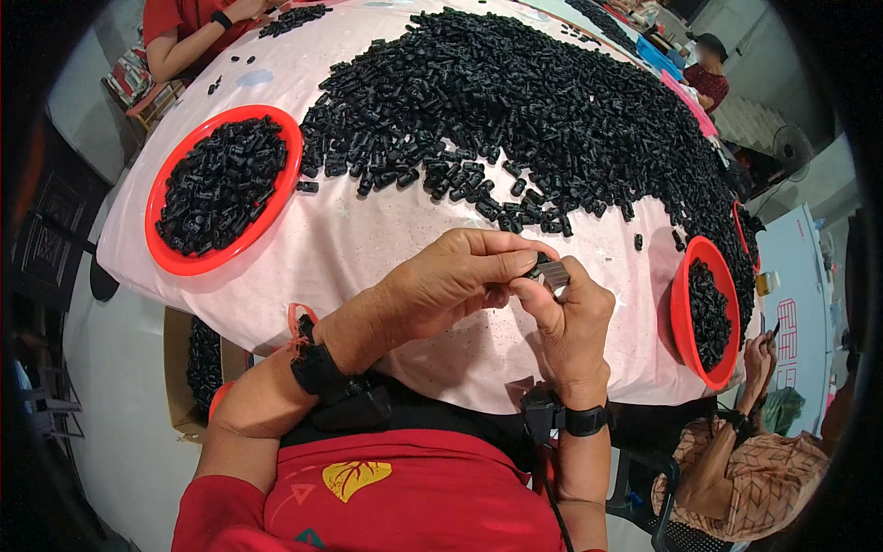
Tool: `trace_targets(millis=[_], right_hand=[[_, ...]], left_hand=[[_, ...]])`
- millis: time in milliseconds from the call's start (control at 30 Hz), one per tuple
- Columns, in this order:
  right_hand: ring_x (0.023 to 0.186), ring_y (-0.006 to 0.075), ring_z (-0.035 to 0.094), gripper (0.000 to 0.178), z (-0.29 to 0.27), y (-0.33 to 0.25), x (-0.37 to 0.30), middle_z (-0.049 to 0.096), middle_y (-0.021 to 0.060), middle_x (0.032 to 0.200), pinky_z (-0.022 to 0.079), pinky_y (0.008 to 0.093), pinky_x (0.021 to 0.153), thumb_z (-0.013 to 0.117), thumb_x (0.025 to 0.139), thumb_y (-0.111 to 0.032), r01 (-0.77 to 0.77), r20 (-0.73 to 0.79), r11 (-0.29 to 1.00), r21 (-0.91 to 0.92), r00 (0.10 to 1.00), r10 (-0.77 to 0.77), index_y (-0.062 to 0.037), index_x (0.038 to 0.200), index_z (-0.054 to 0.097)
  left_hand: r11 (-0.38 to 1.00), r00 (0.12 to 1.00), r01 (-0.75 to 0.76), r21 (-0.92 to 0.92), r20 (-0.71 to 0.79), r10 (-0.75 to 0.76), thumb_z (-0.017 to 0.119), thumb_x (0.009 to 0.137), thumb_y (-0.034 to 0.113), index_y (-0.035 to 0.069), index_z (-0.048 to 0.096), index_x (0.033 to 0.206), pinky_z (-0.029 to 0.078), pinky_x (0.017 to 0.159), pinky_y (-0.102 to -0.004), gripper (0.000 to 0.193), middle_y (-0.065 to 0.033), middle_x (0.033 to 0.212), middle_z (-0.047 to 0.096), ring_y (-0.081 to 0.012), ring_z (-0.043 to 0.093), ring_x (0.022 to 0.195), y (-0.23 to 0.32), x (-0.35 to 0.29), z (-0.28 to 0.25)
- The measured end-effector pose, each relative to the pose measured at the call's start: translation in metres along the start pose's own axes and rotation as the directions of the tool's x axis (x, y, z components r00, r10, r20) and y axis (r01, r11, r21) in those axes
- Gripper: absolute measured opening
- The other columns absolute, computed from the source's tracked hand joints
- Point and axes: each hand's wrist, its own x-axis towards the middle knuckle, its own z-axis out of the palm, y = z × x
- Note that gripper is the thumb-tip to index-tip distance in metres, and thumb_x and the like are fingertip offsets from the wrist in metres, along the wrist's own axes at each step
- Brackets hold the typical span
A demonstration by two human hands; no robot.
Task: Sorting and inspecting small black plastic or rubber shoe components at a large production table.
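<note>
My two hands meet over the near part of the table. My left hand [446,281] pinches a small black plastic piece [533,269] between thumb and fingers; much of the piece is hidden. Against it, my right hand [578,317] grips a short, flat metal tool [555,273], silver and shiny, with the thumb bent up to the black piece. The tool's exact kind does not show. Just beyond lies a broad heap of similar black plastic pieces [478,101], with a few strays at its near edge.
Red bowls of black pieces stand at left [292,166] and right [682,317] on the pale pink tablecloth [368,248]. A cardboard box [177,354] sits below the table's left edge. Co-workers sit at upper left [184,37], near right [736,469] and far right [708,78].
</note>
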Motion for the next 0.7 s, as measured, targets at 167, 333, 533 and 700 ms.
trace_targets(millis=[167,333,533,700], right_hand=[[0.049,0.0175,0.060,0.037,0.0001,0.0011,0.0011,0.060,0.0074,0.058,0.045,0.0281,0.045,0.074,0.078,-0.038,0.020,0.003,0.999,-0.032,1.000,-0.020,-0.0036,0.080,0.062],[0.048,0.0175,0.059,0.036,0.0003,0.0020,0.0011,0.060,0.0073,0.057,0.045,0.0280,0.045,0.074,0.078,-0.038,0.022,0.014,0.997,-0.077,1.000,-0.021,-0.0036,0.079,0.062],[0.048,0.0176,0.059,0.036,-0.0001,0.0002,0.0012,0.059,0.0071,0.056,0.044,0.0282,0.044,0.073,0.079,-0.038,-0.008,0.028,1.000,0.026,1.000,0.008,-0.0037,0.079,0.063],[0.048,0.0177,0.059,0.035,0.0017,0.0033,0.0006,0.059,0.0076,0.056,0.044,0.0287,0.044,0.073,0.079,-0.038,-0.001,0.027,1.000,-0.007,1.000,0.001,-0.0039,0.079,0.063]], left_hand=[[1.000,1.000,0.002,-0.012,0.014,-0.002,0.059,0.093,0.022,0.004,0.059,0.119,0.047,0.079,-0.0203,0.032,-0.0010,0.103,0.064,-0.0058,0.059,0.091,-0.0017,0.0005,-0.0029],[1.000,1.000,0.003,-0.028,-0.016,-0.003,0.058,0.093,0.023,0.005,0.059,0.118,0.047,0.077,-0.0194,0.031,-0.0006,0.103,0.064,-0.0052,0.058,0.090,-0.0029,0.0002,-0.0033],[1.000,1.000,-0.006,-0.011,0.003,0.006,0.058,0.094,0.022,0.005,0.059,0.118,0.047,0.075,-0.0193,0.030,-0.0006,0.101,0.064,-0.0046,0.058,0.088,-0.0024,0.0013,-0.0030],[1.000,1.000,-0.011,-0.020,0.001,0.011,0.057,0.094,0.021,0.004,0.059,0.118,0.047,0.075,-0.0190,0.029,-0.0007,0.100,0.064,-0.0047,0.058,0.087,-0.0034,0.0010,-0.0028]])
